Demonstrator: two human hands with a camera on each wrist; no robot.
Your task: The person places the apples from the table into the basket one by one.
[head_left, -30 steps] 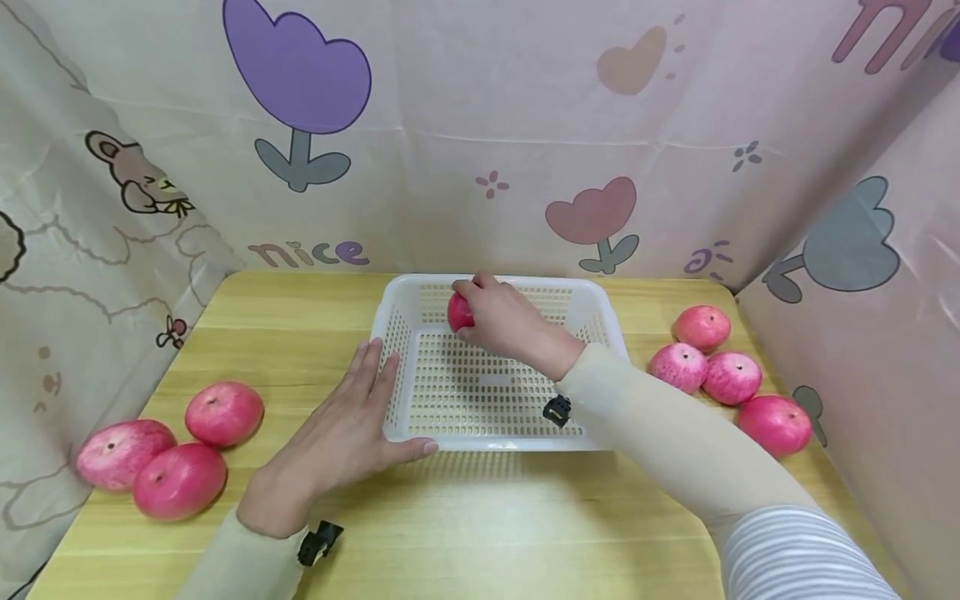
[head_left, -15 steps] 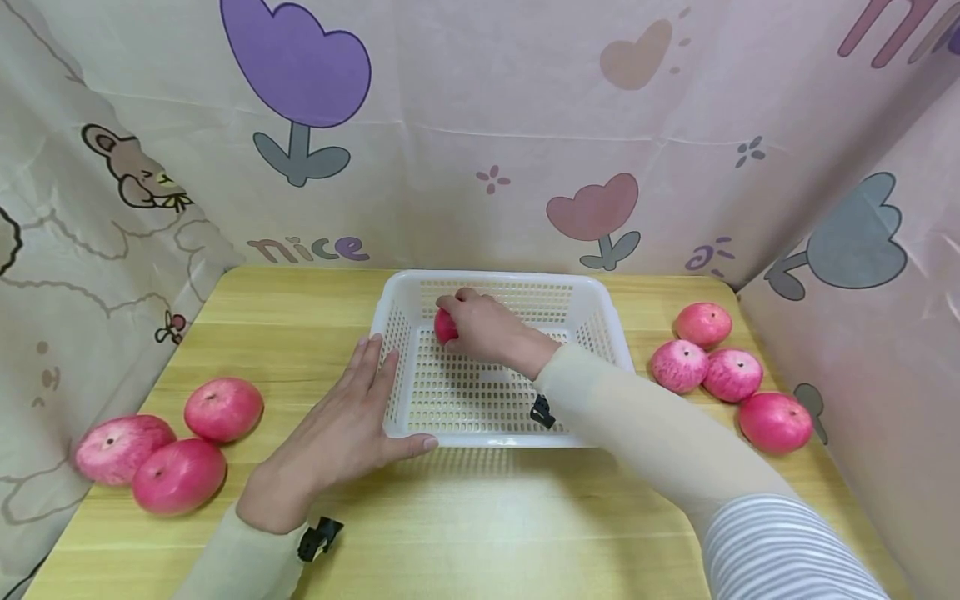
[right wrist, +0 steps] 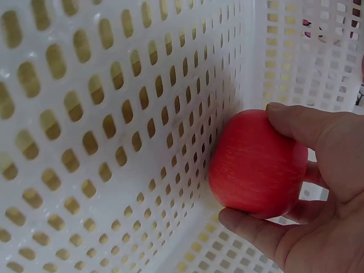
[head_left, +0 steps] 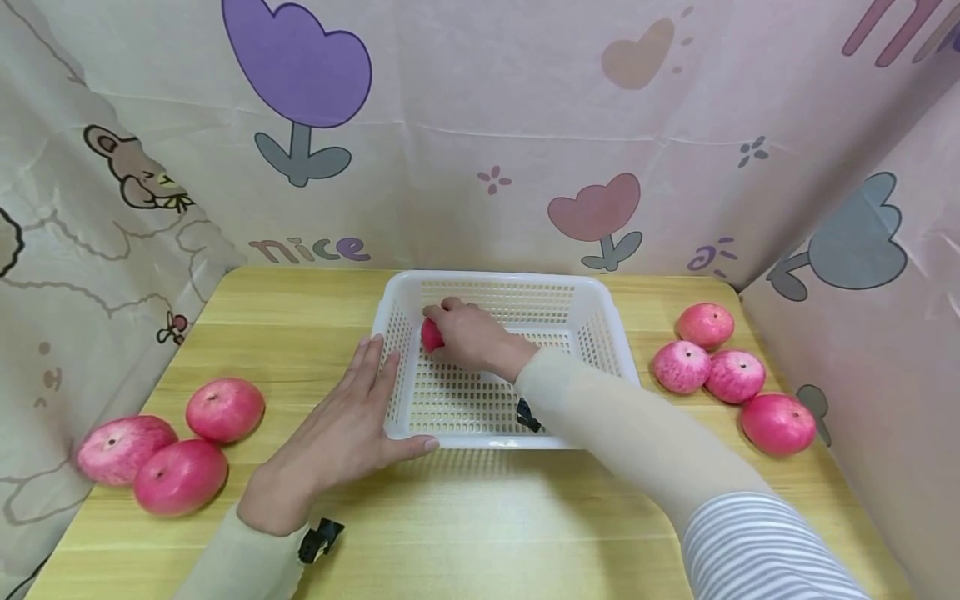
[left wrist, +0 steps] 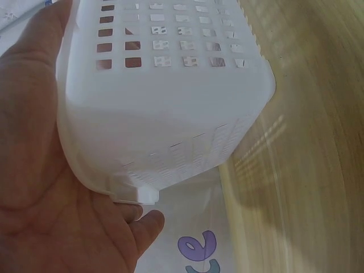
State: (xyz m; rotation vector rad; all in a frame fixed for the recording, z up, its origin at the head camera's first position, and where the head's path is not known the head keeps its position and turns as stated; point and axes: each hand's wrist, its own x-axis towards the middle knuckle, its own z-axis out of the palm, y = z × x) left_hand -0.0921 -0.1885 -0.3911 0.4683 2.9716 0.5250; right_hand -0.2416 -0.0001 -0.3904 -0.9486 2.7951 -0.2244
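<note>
Red apple (right wrist: 256, 165): strong red, fine paler streaks on skin, smooth, rounded, sides slightly flattened. Position: inside white perforated basket (head_left: 480, 441), toward its left wall; contact with base cannot be told. Right hand (head_left: 471, 337) holds apple, digits on opposite sides. Left hand (head_left: 337, 429) spread wide, touching basket at left rim and near corner. Pinker fruits (head_left: 180, 477) on worktop (head_left: 495, 525): three left of basket, four right.

Left of your right hand's (head_left: 468, 335) grip, the basket's left wall (head_left: 401, 327) and your left hand (head_left: 341, 433) blocked passage; rightward, bare basket floor (head_left: 551, 339) offered room.
</note>
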